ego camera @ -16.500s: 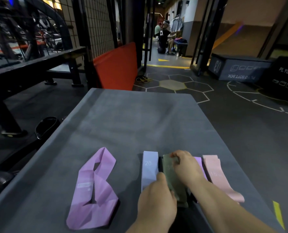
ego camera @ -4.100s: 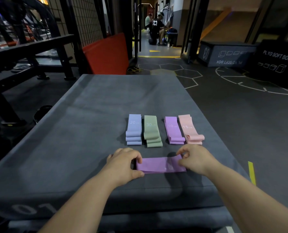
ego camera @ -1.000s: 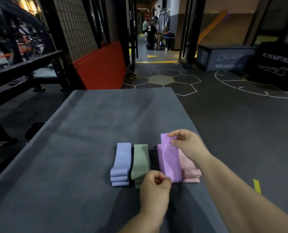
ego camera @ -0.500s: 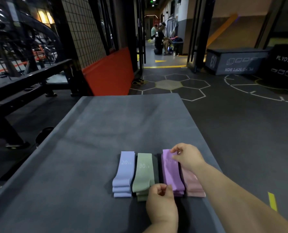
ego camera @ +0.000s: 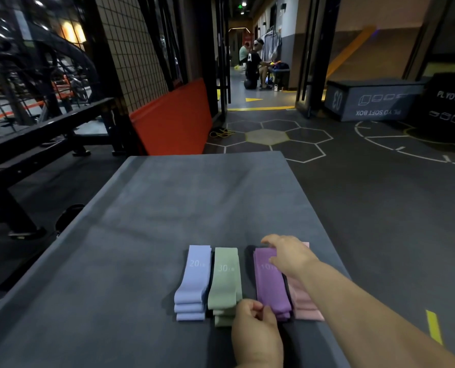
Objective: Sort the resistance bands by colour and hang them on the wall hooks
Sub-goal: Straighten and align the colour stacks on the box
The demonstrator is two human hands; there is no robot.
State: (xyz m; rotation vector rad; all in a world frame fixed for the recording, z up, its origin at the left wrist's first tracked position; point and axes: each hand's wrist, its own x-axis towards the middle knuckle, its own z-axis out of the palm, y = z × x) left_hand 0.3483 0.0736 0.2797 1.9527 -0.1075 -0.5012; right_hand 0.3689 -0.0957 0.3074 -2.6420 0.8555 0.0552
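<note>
- Head view, left to right: black rack [ego camera: 48,128] at 9 o'clock, red mat [ego camera: 173,120] leaning behind it at 11 o'clock.
- Grey padded box [ego camera: 168,208] fills the middle. All four band stacks lie in a row on its near end, around your 6 o'clock.
- Blue stack [ego camera: 193,280], marked 20, is leftmost, folded flat.
- Green stack [ego camera: 225,282], marked 30, sits just beside it at its 3 o'clock; their sides touch or nearly touch.
- Your left hand [ego camera: 255,333] is at 6 o'clock of the gap between green and purple. Its fingers are curled against the near end of the purple stack; cannot tell if they pinch it.
- Purple stack [ego camera: 270,285], marked 10, is a small gap to the right of green.
- Your right hand [ego camera: 290,256] is on the purple stack's far end, at its 12 o'clock: thumb on top, fingers hooked over the far edge, pinching it.
- Pink stack [ego camera: 304,306] is rightmost, against purple, partly under your right forearm.
- Plyo soft box [ego camera: 372,102] stands on the floor at 2 o'clock, well apart.
</note>
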